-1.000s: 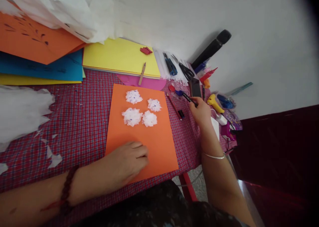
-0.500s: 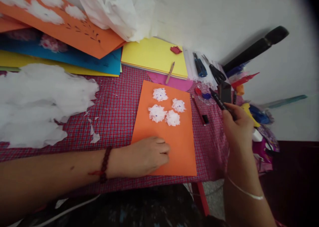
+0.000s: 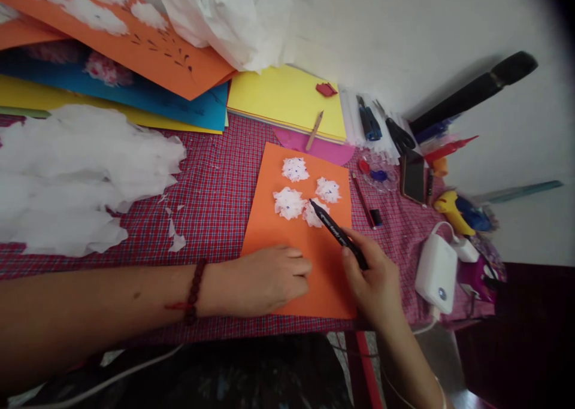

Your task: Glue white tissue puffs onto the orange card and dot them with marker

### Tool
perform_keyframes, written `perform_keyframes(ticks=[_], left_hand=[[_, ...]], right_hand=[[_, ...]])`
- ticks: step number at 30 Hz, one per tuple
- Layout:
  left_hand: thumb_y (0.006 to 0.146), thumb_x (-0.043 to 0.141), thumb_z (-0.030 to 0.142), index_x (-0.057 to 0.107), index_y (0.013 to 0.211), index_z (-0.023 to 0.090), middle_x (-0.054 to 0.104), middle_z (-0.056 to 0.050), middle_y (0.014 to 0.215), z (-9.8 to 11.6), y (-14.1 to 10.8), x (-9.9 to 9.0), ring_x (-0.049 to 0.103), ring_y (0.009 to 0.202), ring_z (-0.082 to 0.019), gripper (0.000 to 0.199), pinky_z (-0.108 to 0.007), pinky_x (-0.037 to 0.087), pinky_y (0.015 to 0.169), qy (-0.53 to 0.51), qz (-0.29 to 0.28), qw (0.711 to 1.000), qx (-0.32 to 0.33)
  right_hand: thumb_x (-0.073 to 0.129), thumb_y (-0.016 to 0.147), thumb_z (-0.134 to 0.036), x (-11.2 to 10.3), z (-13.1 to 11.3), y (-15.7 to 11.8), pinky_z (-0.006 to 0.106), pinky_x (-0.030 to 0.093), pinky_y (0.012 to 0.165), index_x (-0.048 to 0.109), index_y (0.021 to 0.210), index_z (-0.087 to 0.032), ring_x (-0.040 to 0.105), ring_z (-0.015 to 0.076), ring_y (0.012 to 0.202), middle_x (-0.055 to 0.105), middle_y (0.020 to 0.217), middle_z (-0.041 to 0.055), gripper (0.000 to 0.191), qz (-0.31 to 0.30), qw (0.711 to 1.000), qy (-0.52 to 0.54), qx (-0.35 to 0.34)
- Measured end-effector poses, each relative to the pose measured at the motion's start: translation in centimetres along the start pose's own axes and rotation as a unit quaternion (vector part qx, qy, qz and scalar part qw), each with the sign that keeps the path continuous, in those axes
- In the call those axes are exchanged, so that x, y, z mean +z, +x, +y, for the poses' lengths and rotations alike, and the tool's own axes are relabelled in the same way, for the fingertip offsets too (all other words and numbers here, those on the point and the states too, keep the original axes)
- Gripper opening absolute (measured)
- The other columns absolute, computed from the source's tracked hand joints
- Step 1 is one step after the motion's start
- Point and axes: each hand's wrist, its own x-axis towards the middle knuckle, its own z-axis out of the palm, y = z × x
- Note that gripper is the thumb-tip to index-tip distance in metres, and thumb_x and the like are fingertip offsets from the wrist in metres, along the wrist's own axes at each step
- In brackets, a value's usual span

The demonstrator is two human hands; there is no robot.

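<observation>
An orange paper sheet (image 3: 265,229) lies on the checked cloth, bearing several ruffled white paper flowers (image 3: 289,203) with small blue specks. My left hand (image 3: 269,280), fingers curled under, rests on the sheet's lower left part with nothing visible in it. Over the right side of the sheet, my right hand (image 3: 375,277) grips a black marker (image 3: 336,232) between thumb and fingers. The marker's tip points up and left and overlaps the lowest flower (image 3: 314,214); whether it touches cannot be told.
White crumpled tissue layers (image 3: 81,181) spread at left. Orange sheets with white flowers (image 3: 197,76) overlap a yellow paper stack (image 3: 269,91) behind. To the right are a thin brush (image 3: 363,202), a palette (image 3: 380,172), a phone (image 3: 412,176), scissors (image 3: 399,135) and a white power bank (image 3: 436,268).
My right hand has carried the marker left from beside the phone to over the orange sheet. The phone and power bank now show plainly. My left hand stays on the sheet.
</observation>
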Motion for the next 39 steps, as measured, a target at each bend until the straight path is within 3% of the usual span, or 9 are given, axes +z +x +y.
perform_keyframes(ticks=[7,12,32,36,39], left_hand=[[0.092,0.065,0.016,0.062,0.081,0.015,0.062,-0.003,0.088,0.0,0.0,0.0,0.051,0.078,-0.018,0.011,-0.035,0.041,0.075,0.006,0.01,1.0,0.005],[0.091,0.066,0.016,0.061,0.08,0.016,0.062,-0.003,0.089,0.0,0.0,-0.1,0.051,0.08,-0.018,0.012,-0.035,0.041,0.075,-0.002,0.006,1.0,0.0],[0.093,0.063,0.015,0.062,0.08,0.015,0.062,-0.004,0.087,0.0,0.0,-0.1,0.051,0.079,-0.018,0.013,-0.035,0.042,0.074,-0.016,0.01,1.0,0.0],[0.093,0.063,0.016,0.062,0.079,0.016,0.062,-0.004,0.087,0.0,0.0,-0.2,0.051,0.079,-0.019,0.014,-0.036,0.042,0.074,-0.013,0.01,1.0,0.004],[0.093,0.062,0.016,0.061,0.078,0.016,0.062,-0.004,0.087,0.0,0.1,-0.3,0.051,0.079,-0.018,0.015,-0.035,0.042,0.074,-0.014,0.005,1.0,0.002]], right_hand=[[0.052,0.096,-0.022,0.3,-0.8,0.4,0.033,0.059,0.082,0.066,0.121,-0.016,0.074,0.0212,0.096,0.076,0.108,0.0097,0.029,-0.048,0.998,0.018,-0.039],[0.052,0.097,-0.023,0.1,-0.9,0.2,0.033,0.058,0.081,0.065,0.121,-0.016,0.073,0.0214,0.094,0.076,0.107,0.0098,0.028,-0.003,0.999,0.003,-0.033],[0.053,0.097,-0.021,0.0,-0.8,1.9,0.036,0.054,0.077,0.065,0.126,-0.02,0.068,0.0214,0.089,0.071,0.102,0.0075,0.031,-0.076,0.995,0.019,-0.06],[0.056,0.096,-0.02,-0.7,-0.6,1.9,0.035,0.054,0.082,0.064,0.126,-0.024,0.069,0.0211,0.097,0.072,0.109,0.007,0.032,-0.028,0.997,0.061,-0.039],[0.056,0.096,-0.02,-0.7,-0.8,2.3,0.035,0.054,0.084,0.064,0.126,-0.024,0.069,0.0213,0.098,0.072,0.11,0.007,0.032,-0.029,0.996,0.073,-0.043]])
